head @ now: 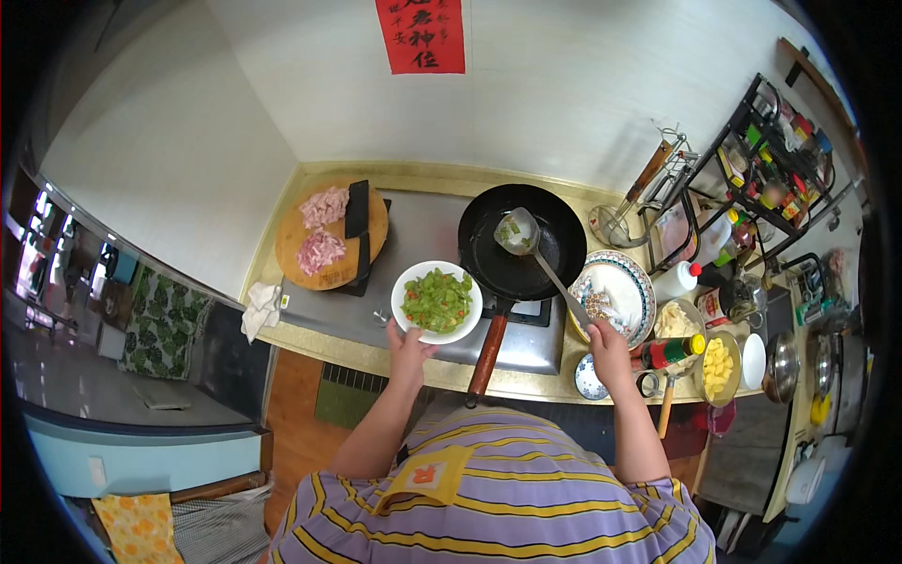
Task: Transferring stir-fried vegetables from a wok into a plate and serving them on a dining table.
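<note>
My left hand (pixel 409 352) grips the near rim of a white bowl (pixel 398 323), which is filled with chopped green vegetables (pixel 435 302) and a few red bits. In my right hand (pixel 609 352) is the handle of a metal ladle (pixel 561 289). The ladle's head lies over a black wok (pixel 483 264), with a few green pieces in its scoop. Apart from some small wet-looking marks, the wok's visible inside holds no food. Its wooden handle (pixel 487 359) points towards me, between my two arms.
Left on the stove (pixel 423 225), a round wooden board (pixel 290 261) carries two piles of cut raw meat (pixel 321 250) and a dark-bladed cleaver (pixel 357 209). To the right stand a patterned plate (pixel 634 282), a sauce bottle (pixel 666 352), a bowl of yellow chunks (pixel 719 366) and a black rack (pixel 747 141).
</note>
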The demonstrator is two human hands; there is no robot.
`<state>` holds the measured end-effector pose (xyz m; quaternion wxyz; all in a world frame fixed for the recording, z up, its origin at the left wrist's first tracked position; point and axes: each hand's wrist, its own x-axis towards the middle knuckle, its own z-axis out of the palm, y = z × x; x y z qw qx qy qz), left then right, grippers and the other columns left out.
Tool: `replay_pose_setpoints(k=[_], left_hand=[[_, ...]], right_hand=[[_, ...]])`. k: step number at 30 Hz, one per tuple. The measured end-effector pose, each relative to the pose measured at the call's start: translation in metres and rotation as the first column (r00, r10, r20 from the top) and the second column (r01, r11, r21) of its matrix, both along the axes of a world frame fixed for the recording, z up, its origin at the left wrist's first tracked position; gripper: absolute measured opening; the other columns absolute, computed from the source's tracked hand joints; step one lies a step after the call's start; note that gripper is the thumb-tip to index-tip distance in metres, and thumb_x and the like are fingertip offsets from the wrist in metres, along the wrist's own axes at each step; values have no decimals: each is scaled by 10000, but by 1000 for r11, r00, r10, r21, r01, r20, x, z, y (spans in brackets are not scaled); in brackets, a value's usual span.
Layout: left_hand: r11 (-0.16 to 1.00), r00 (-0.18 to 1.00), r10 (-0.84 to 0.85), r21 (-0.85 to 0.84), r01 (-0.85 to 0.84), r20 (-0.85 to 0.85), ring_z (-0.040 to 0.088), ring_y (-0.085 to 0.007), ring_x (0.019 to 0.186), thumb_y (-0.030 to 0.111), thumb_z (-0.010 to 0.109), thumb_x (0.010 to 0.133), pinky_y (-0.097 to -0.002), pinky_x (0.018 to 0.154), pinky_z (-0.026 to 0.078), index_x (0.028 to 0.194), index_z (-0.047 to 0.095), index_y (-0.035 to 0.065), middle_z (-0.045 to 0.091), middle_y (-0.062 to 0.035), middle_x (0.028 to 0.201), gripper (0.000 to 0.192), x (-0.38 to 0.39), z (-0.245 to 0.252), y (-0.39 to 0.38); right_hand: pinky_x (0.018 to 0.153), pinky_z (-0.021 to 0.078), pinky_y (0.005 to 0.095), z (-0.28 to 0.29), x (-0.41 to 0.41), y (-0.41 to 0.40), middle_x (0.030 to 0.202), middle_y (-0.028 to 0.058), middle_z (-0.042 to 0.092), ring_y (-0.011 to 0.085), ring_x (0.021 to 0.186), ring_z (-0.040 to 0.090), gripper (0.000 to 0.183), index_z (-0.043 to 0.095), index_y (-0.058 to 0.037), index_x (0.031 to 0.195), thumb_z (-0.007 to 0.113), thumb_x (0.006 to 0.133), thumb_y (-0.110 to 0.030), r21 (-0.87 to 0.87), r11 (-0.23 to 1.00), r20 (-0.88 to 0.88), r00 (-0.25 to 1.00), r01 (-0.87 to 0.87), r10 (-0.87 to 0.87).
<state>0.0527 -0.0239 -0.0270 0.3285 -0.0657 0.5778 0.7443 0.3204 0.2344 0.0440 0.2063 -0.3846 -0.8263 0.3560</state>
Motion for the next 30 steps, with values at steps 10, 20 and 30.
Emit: replay_pose_setpoints(k=[10, 20, 30], left_hand=[[999, 999, -53, -7, 53, 13, 635, -291, 1114, 138, 549, 930, -442, 851, 575, 1549, 128, 144, 452, -177, 1411, 749, -13, 0, 0], [996, 996, -85, -20, 86, 39, 642, -293, 1092, 140, 555, 928, -434, 843, 582, 1559, 92, 143, 459, -178, 1398, 782, -23, 0, -1], [995, 995, -96, -31, 97, 14, 649, -288, 1099, 149, 525, 941, -407, 832, 578, 1544, 131, 156, 482, -174, 1378, 721, -30, 10, -8]], right_hand=[[756, 506, 532, 0, -62, -29, 899, 259, 684, 478, 851, 650, 209, 660, -47, 1095, 538, 1016, -197, 70, 997, 153, 987, 38, -48], [560, 380, 283, 9, -21, -35, 671, 17, 539, 125, 596, 458, 242, 683, -26, 1113, 539, 1050, -210, -548, 835, -12, 999, -41, 40], [439, 200, 214, 49, 3, -46, 585, -97, 338, 28, 470, 268, 231, 651, -59, 1126, 507, 1075, -233, -840, 536, -157, 982, -77, -106]])
